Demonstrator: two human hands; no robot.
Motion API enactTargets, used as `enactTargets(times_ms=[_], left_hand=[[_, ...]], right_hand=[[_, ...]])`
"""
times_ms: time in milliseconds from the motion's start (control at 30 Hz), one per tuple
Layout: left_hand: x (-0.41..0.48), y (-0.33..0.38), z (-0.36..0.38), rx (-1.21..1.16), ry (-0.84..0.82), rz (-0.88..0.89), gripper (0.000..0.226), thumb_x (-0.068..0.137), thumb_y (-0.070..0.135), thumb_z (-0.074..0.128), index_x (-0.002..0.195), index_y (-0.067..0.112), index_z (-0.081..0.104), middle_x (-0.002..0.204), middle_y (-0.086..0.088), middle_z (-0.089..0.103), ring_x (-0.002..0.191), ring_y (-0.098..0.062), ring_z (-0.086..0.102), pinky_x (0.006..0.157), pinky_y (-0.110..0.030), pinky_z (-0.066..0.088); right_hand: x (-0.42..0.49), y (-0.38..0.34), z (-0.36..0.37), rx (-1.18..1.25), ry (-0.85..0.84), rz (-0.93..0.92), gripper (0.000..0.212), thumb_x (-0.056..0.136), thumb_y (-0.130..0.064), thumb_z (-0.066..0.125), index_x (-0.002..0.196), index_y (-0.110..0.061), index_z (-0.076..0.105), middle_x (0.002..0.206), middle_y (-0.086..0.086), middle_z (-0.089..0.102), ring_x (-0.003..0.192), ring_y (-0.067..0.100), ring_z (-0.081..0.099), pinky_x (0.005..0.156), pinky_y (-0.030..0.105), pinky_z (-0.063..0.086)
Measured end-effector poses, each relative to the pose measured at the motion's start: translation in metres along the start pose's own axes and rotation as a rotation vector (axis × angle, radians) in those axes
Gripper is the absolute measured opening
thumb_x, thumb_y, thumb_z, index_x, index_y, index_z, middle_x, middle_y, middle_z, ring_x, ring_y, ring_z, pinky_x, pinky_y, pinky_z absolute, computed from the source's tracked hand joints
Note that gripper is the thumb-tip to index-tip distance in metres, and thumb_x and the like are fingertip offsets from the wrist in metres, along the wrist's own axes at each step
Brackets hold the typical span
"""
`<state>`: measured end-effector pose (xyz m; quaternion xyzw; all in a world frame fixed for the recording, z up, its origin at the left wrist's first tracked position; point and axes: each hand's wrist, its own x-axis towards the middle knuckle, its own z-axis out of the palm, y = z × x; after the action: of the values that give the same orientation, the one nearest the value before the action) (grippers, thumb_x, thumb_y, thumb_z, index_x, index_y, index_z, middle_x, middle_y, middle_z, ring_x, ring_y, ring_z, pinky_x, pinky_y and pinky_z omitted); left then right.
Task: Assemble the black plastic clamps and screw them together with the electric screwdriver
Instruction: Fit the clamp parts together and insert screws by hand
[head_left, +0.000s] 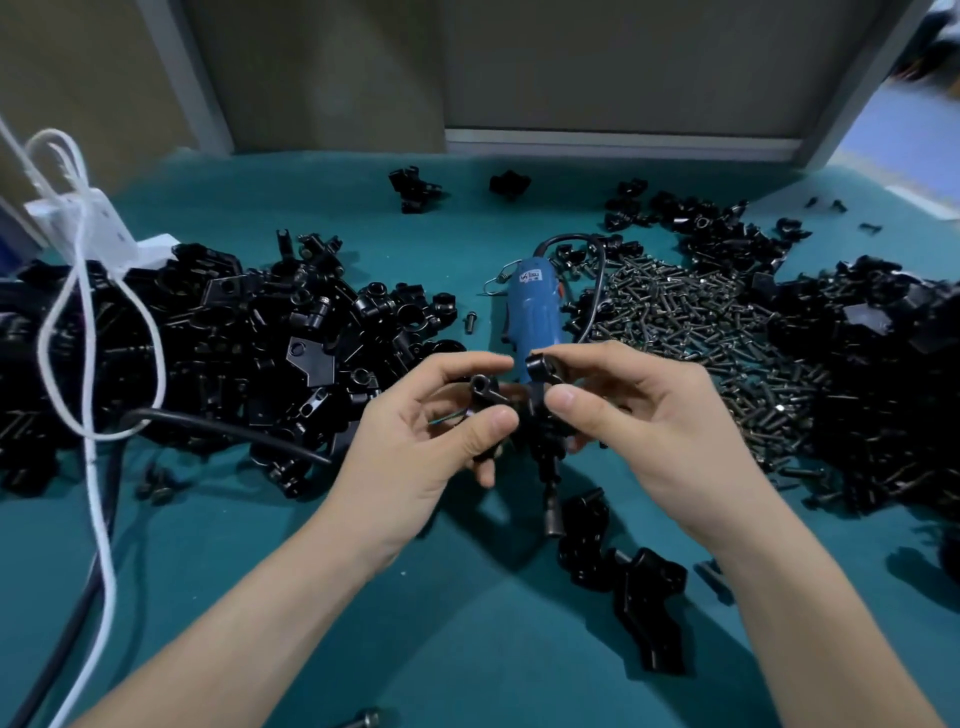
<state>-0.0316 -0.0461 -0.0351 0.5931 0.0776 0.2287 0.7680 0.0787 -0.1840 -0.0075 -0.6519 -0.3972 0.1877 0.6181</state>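
Observation:
My left hand (431, 431) pinches a small black clamp piece (485, 391) between thumb and fingers. A second black clamp piece (540, 371) is pinched in my right hand (639, 415), close beside the first, at the middle of the head view. Whether the two pieces touch is unclear. The blue electric screwdriver (532, 306) lies on the green table (457, 623) just behind and under my hands, its black tip (553, 512) pointing toward me. A heap of dark screws (691, 317) lies to the right.
Big piles of black clamp parts sit at the left (223, 332), far right (883, 374) and back right (717, 228). Two black clamp parts (623, 571) lie near my right wrist. A white cord (88, 322) and a black cable (208, 426) run along the left.

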Motion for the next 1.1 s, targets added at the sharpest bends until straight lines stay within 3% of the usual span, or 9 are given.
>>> enactTargets(times_ms=[200,300,400,500,700,767,867,1000,1100], left_hand=[[-0.001,-0.001,-0.003,-0.089,-0.066,-0.069,0.051,0.065,0.011,0.082,0.109,0.035,0.072,0.104,0.005,0.072,0.093,-0.012,0.069,0.078,-0.019,0.054],[-0.001,0.002,-0.002,-0.109,-0.06,-0.074,0.055,0.061,0.011,0.084,0.111,0.03,0.071,0.102,0.001,0.073,0.083,-0.019,0.073,0.074,-0.017,0.055],[-0.001,0.004,0.0,-0.019,-0.01,-0.026,0.055,0.057,0.019,0.082,0.11,0.025,0.069,0.095,0.001,0.073,0.058,-0.021,0.069,0.055,-0.019,0.053],[-0.001,0.003,-0.002,0.2,0.07,0.003,0.055,0.051,0.024,0.09,0.1,0.038,0.068,0.093,0.01,0.07,0.045,-0.019,0.061,0.04,-0.022,0.044],[-0.006,-0.006,0.0,0.485,0.1,0.113,0.053,0.05,0.036,0.086,0.093,0.043,0.056,0.096,0.008,0.062,0.051,-0.029,0.062,0.048,-0.038,0.055],[-0.007,-0.008,0.002,0.506,0.077,0.152,0.048,0.061,0.025,0.083,0.101,0.041,0.062,0.1,0.008,0.06,0.056,-0.024,0.067,0.054,-0.039,0.059],[-0.008,-0.008,0.002,0.492,0.064,0.188,0.043,0.075,0.021,0.074,0.115,0.034,0.065,0.104,0.009,0.057,0.077,-0.02,0.07,0.07,-0.039,0.06],[-0.009,-0.008,0.003,0.387,0.039,0.211,0.028,0.091,0.017,0.055,0.117,0.026,0.064,0.11,0.002,0.056,0.094,-0.021,0.069,0.079,-0.029,0.058],[-0.01,-0.007,0.003,0.222,0.055,0.165,0.019,0.091,0.022,0.056,0.105,0.026,0.068,0.112,-0.012,0.057,0.091,-0.022,0.072,0.072,-0.031,0.059]], right_hand=[[0.0,0.006,0.006,0.094,0.053,0.053,0.02,0.069,-0.031,0.071,0.088,-0.031,0.077,0.091,0.008,0.071,0.077,0.023,0.069,0.062,0.028,0.057],[0.001,0.005,0.007,0.108,0.082,0.072,0.019,0.067,-0.031,0.071,0.085,-0.028,0.076,0.088,0.007,0.072,0.071,0.019,0.067,0.061,0.027,0.056],[0.0,0.003,0.007,0.158,0.099,0.083,0.02,0.067,-0.031,0.071,0.085,-0.027,0.078,0.085,0.005,0.073,0.068,0.015,0.066,0.061,0.023,0.055],[0.0,0.0,0.005,0.227,0.092,0.083,0.022,0.065,-0.032,0.077,0.087,-0.029,0.078,0.083,0.007,0.073,0.073,0.016,0.068,0.06,0.023,0.056],[-0.003,0.005,0.017,0.061,0.047,0.063,0.017,0.069,-0.023,0.077,0.085,-0.028,0.076,0.081,-0.004,0.074,0.076,0.011,0.07,0.066,0.023,0.056],[-0.003,0.007,0.019,-0.042,0.07,0.036,0.017,0.073,-0.02,0.08,0.088,-0.027,0.075,0.085,-0.006,0.074,0.081,0.01,0.07,0.081,0.033,0.056],[-0.002,0.007,0.017,-0.047,0.107,0.032,0.021,0.073,-0.017,0.08,0.092,-0.026,0.076,0.09,-0.002,0.073,0.087,0.015,0.069,0.087,0.048,0.054],[-0.002,0.003,0.014,-0.064,0.103,-0.014,0.029,0.067,-0.03,0.075,0.096,-0.028,0.074,0.093,-0.002,0.07,0.091,0.011,0.067,0.085,0.026,0.054],[-0.003,0.001,0.014,-0.059,0.075,-0.026,0.034,0.065,-0.031,0.074,0.1,-0.029,0.074,0.093,0.0,0.067,0.09,0.007,0.064,0.074,0.011,0.049]])
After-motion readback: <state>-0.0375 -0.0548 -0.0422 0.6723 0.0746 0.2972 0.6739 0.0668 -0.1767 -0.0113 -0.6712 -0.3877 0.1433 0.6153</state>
